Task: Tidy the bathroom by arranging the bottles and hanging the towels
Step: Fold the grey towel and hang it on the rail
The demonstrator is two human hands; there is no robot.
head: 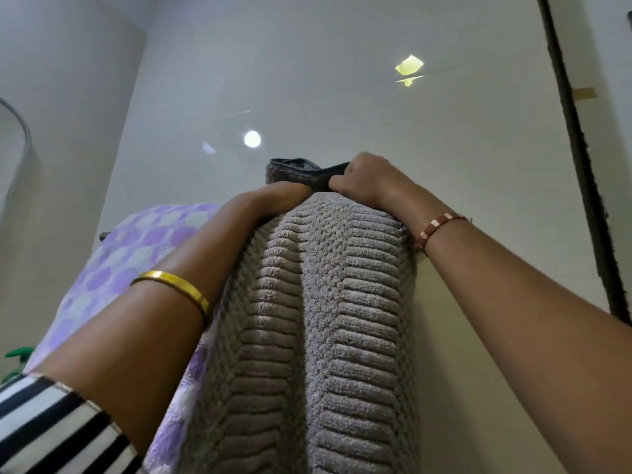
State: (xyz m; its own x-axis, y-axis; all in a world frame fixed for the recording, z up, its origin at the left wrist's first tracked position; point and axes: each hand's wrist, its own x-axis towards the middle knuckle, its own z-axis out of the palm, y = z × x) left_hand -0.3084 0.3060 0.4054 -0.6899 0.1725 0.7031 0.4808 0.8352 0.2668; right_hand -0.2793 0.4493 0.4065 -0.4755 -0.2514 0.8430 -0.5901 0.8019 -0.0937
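Observation:
A thick grey ribbed towel hangs down the middle of the view, draped over a rail against the glossy wall. My left hand lies on its top fold, fingers curled into the cloth. My right hand pinches the towel's dark hemmed edge, which sticks up at the top. To the left hangs a lilac and white patterned towel on the same rail, whose dark end pokes out beside it. The rail under the grey towel is hidden.
A green spray bottle top shows at the lower left edge. A curved metal pipe runs along the left wall. A dark vertical frame edge stands at the right. The pale glossy wall reflects lights.

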